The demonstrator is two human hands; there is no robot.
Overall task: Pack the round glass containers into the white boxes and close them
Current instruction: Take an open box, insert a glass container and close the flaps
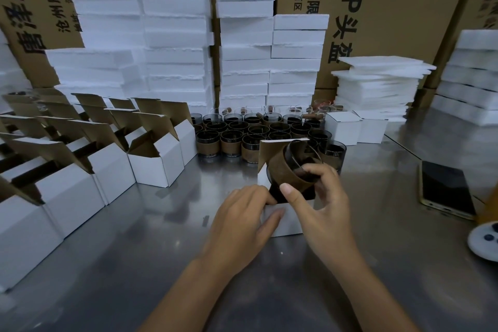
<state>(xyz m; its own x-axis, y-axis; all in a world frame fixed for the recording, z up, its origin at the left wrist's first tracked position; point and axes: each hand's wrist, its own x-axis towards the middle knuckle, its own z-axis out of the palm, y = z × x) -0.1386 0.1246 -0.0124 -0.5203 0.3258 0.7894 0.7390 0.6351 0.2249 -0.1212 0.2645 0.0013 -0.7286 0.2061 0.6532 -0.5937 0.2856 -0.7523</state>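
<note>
Right hand (323,202): fingers clamped round tilted round dark glass container with brown sleeve (288,167), at box mouth.
Left hand (242,215): fingers pinching near rim of small open white cardboard box (291,219).
Box: upright on steel table (134,250), lid flap raised.

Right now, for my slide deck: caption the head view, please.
The right hand tilts a glass container into an open white box the left hand steadies.

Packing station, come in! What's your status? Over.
Left grip holds white box. Right grip holds glass container, tilted at the box's open top. Flap up, nothing blocking.
</note>
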